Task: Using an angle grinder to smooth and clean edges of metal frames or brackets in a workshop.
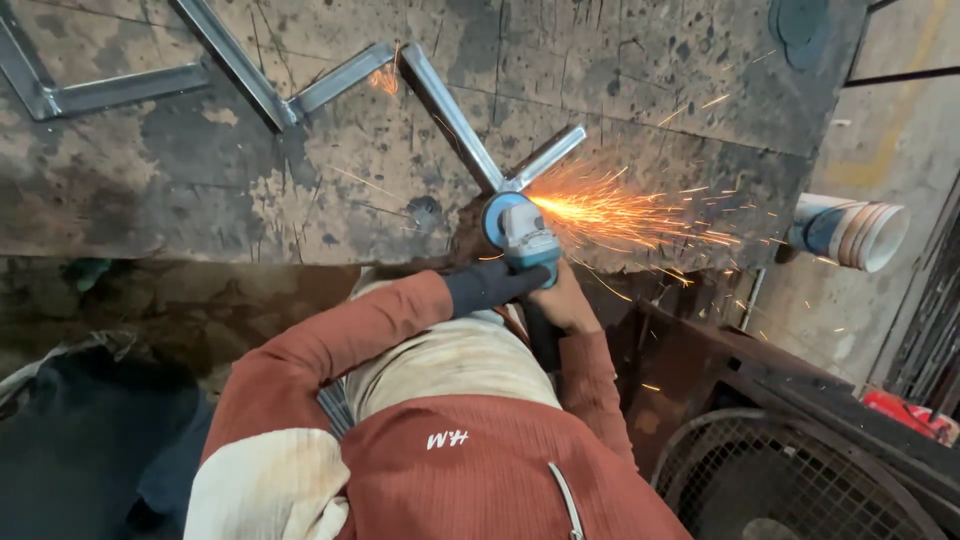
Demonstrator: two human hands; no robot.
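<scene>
Grinder: a small blue and grey angle grinder [522, 238] is held in both hands at the near edge of the table, its round disc down on the metal.
Left hand: the left hand [490, 287] wears a dark glove, and its fingers are wrapped tight around the grinder's body.
Right hand: the right hand [566, 302] is bare and sits just behind the glove; its fingers curl under the grinder's back end, clamped on it.
Sparks: bright orange sparks [620, 212] fly away from the fingers to the right, across the table and past its edge.
Metal bars: shiny grey metal bars [455, 120] are joined in a zigzag; the joint right in front of the fingers is where the disc touches.
Far bars: more bars [115, 90] of the same zigzag lie well away from the fingers, up and to the left.
Table: the table [200, 180] is a big, rusty, spotted steel plate under the bars.
Sleeves: red-brown sleeves [340, 335] lead back from the fingers.
Roll: a white and blue roll [850, 232] sits well to the right of the fingers, off the table.
Fan guard: a round wire fan guard [780, 480] is low and right of the fingers.
</scene>
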